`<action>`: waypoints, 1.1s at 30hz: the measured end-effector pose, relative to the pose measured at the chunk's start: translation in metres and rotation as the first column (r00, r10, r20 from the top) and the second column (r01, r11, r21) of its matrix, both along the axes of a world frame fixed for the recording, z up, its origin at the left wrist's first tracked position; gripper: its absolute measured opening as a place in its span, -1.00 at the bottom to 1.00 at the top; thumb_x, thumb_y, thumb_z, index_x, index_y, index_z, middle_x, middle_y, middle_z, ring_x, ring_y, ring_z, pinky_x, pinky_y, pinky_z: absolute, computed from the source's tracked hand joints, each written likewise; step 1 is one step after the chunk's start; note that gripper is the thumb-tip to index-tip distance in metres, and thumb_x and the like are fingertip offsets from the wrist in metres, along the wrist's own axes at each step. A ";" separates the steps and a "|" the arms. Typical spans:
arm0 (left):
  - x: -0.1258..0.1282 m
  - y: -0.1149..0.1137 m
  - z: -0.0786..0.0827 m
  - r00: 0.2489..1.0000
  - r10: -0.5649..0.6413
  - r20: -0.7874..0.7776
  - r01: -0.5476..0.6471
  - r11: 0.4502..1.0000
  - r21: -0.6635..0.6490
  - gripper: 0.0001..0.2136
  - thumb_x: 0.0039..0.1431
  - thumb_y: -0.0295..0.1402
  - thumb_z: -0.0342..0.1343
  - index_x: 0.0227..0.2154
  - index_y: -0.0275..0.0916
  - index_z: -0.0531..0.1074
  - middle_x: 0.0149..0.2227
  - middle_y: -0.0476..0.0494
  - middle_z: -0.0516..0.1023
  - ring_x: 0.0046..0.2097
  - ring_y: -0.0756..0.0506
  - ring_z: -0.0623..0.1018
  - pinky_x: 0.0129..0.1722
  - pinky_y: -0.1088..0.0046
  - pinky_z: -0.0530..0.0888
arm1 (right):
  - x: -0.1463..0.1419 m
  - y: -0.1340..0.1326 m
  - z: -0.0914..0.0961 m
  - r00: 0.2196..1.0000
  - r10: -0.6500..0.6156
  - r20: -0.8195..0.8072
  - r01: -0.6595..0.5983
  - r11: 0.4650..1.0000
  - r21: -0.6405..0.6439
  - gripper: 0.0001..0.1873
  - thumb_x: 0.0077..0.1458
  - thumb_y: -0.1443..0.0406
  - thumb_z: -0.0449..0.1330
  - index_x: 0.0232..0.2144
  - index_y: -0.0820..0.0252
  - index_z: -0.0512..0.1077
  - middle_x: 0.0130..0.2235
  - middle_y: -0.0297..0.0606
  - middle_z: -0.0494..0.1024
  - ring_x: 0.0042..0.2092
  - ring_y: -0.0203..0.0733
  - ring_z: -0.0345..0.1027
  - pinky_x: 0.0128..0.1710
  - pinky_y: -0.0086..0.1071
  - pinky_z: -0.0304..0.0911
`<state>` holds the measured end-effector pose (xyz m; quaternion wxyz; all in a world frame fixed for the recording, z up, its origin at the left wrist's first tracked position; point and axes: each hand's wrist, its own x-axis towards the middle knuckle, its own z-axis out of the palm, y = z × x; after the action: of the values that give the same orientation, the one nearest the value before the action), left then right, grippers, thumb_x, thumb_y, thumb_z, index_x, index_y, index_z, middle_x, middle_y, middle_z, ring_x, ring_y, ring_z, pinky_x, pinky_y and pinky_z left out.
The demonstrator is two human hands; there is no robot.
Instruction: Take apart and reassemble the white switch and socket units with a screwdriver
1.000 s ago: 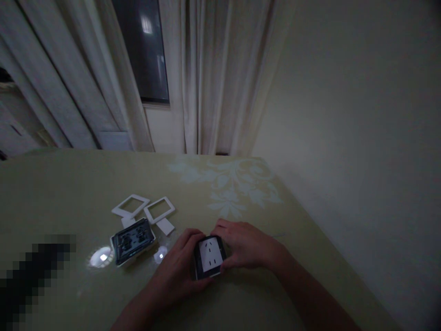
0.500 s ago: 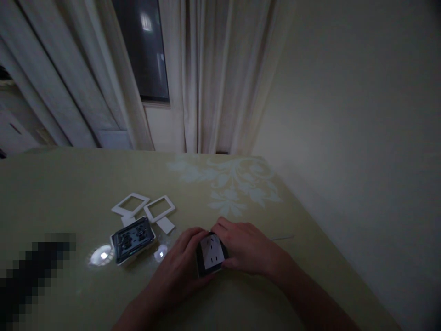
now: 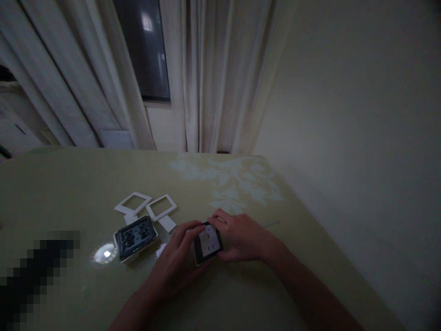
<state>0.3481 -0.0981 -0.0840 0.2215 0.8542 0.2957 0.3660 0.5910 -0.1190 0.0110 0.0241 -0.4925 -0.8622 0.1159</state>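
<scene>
We hold the socket between our left hand and right hand, both pinching its opposite sides so neither is nearer, its slotted face towards us over the table, its long axis partly hidden by our fingers.

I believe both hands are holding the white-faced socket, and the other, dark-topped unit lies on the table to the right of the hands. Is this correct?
The side is wrong: in the head view, the dark-topped unit lies on the table left, not right, of the left hand and right hand. They do hold the white-faced socket.
</scene>
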 end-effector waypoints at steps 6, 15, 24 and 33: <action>-0.002 0.000 0.005 1.000 -0.021 0.019 0.022 0.999 -0.030 -0.37 0.28 -0.34 0.36 0.34 0.06 0.26 0.30 -0.26 0.40 0.29 -0.34 0.52 0.23 -0.02 0.59 | 0.009 0.005 -0.006 0.995 0.028 -0.092 -0.029 1.000 -0.012 -0.20 0.03 0.08 0.49 0.27 0.13 0.41 0.20 -0.07 0.53 -0.04 0.06 0.58 -0.14 -0.22 0.43; -0.002 -0.001 0.022 0.984 -0.051 0.172 0.075 0.987 -0.139 -0.44 0.20 -0.20 0.47 0.22 0.04 0.42 0.23 -0.25 0.48 0.26 -0.35 0.55 0.23 0.02 0.58 | 0.017 0.014 -0.022 0.938 0.053 -0.342 -0.114 0.980 -0.163 -0.27 -0.05 0.12 0.57 0.16 0.15 0.52 0.06 -0.13 0.58 0.05 0.04 0.51 0.08 -0.16 0.41; -0.006 0.007 0.012 0.989 -0.027 0.142 0.050 0.986 -0.161 -0.33 0.13 -0.12 0.53 0.27 0.07 0.40 0.30 -0.27 0.49 0.31 -0.40 0.53 0.25 -0.06 0.56 | 0.013 0.015 -0.024 0.953 0.026 -0.301 -0.076 0.985 -0.154 -0.16 0.00 0.09 0.56 0.27 0.16 0.44 0.12 -0.07 0.53 0.06 0.07 0.51 0.05 -0.15 0.42; -0.008 0.012 -0.001 0.996 0.002 0.087 0.015 0.981 -0.193 -0.24 0.12 -0.14 0.53 0.32 0.04 0.28 0.28 -0.28 0.49 0.29 -0.43 0.54 0.26 -0.14 0.52 | 0.011 0.015 -0.028 0.944 0.021 -0.329 -0.068 0.989 -0.131 -0.16 0.00 0.08 0.57 0.25 0.15 0.39 0.17 -0.08 0.51 0.09 0.05 0.52 0.05 -0.18 0.43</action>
<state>0.3397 -0.0857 -0.0848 0.3174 0.8129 0.3173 0.3713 0.6019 -0.1042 -0.0171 0.1293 -0.4474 -0.8469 0.2567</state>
